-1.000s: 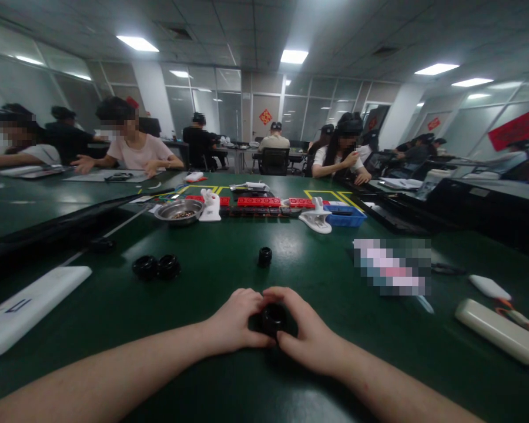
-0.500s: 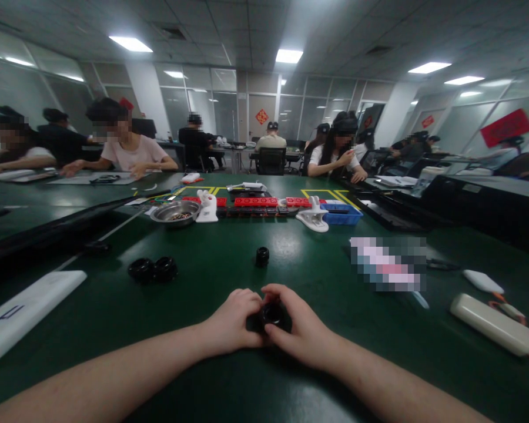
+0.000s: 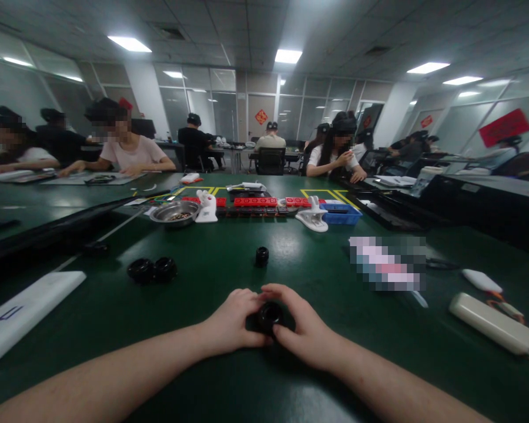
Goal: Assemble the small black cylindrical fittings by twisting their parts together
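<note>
A glossy black ring-shaped part (image 3: 271, 316) with a dark hole in its middle sits between my two hands, low over the green table. My left hand (image 3: 237, 317) curls round its left side, thumb below and fingers above. From the right, my right hand (image 3: 300, 328) closes on it, the thumb at its lower right edge and the fingers arched over the far side. Straight ahead lies a smaller black part (image 3: 261, 256). Two similar black parts (image 3: 152, 269) stand side by side to the left.
Farther off are a metal bowl (image 3: 175, 214) with small pieces, white clamps (image 3: 312, 215), red blocks (image 3: 254, 201) and a blue bin (image 3: 342, 214). A long white case (image 3: 30, 317) lies left, a beige cylinder (image 3: 492, 324) right. Other people sit around the table.
My right thumb has moved slightly right along the ring-shaped part, baring more of its top. The part has shifted a little left. My left hand has hardly moved.
</note>
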Action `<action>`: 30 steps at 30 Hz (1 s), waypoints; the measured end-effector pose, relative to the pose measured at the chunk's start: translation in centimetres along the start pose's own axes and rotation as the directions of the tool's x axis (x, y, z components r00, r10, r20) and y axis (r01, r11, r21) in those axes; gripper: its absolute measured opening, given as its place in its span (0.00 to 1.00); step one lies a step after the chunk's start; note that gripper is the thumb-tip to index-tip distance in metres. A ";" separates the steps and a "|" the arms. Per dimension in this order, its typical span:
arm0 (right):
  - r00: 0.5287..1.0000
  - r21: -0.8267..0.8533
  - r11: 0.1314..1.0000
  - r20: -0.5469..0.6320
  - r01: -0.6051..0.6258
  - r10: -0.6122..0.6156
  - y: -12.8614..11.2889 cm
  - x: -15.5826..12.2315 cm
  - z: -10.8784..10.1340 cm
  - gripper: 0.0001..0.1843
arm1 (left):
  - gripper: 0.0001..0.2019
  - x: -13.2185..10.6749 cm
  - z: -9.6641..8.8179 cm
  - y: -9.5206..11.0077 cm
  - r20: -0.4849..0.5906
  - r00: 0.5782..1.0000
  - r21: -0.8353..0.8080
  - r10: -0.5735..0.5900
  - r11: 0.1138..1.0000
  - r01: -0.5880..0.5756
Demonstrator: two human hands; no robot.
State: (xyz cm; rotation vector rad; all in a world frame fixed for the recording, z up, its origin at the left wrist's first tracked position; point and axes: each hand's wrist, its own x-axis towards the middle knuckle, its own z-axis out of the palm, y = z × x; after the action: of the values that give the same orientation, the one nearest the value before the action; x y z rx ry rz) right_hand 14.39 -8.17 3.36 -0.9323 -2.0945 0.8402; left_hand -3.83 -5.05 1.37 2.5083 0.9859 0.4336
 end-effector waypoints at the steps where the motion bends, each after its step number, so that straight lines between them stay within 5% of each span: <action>1: 1.000 -0.001 1.000 -0.010 0.004 -0.004 0.0 -0.1 -0.1 0.32 | 0.16 0.0 0.0 0.0 -0.002 1.000 -0.001 0.002 1.000 -0.002; 6: 0.991 -0.069 0.995 -0.119 -0.075 0.067 0.5 0.1 0.3 0.30 | 0.15 0.0 -0.2 0.1 -0.001 1.000 0.002 0.015 1.000 -0.015; 14: 1.000 0.037 0.999 -0.016 -0.003 0.003 -0.1 0.0 0.0 0.33 | 0.16 -0.1 0.0 -0.1 -0.007 1.000 -0.012 -0.001 1.000 0.001; 21: 0.985 -0.054 0.993 -0.145 -0.103 0.094 0.3 0.3 0.4 0.23 | 0.15 0.0 -0.1 0.1 0.002 1.000 0.012 0.012 1.000 -0.012; 26: 0.998 0.027 1.000 -0.063 0.007 -0.005 0.2 0.2 0.0 0.27 | 0.17 0.0 0.2 -0.2 -0.009 1.000 0.013 0.009 1.000 -0.009; 30: 0.983 -0.036 0.999 -0.184 -0.038 0.031 0.4 0.2 0.0 0.22 | 0.17 0.0 0.3 -0.3 -0.018 1.000 0.027 0.012 1.000 -0.012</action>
State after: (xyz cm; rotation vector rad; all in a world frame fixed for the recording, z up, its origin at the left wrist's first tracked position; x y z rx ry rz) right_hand 14.49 -7.80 3.12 -1.0293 -1.9474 0.7045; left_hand -3.88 -4.93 1.01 2.5397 0.9906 0.4498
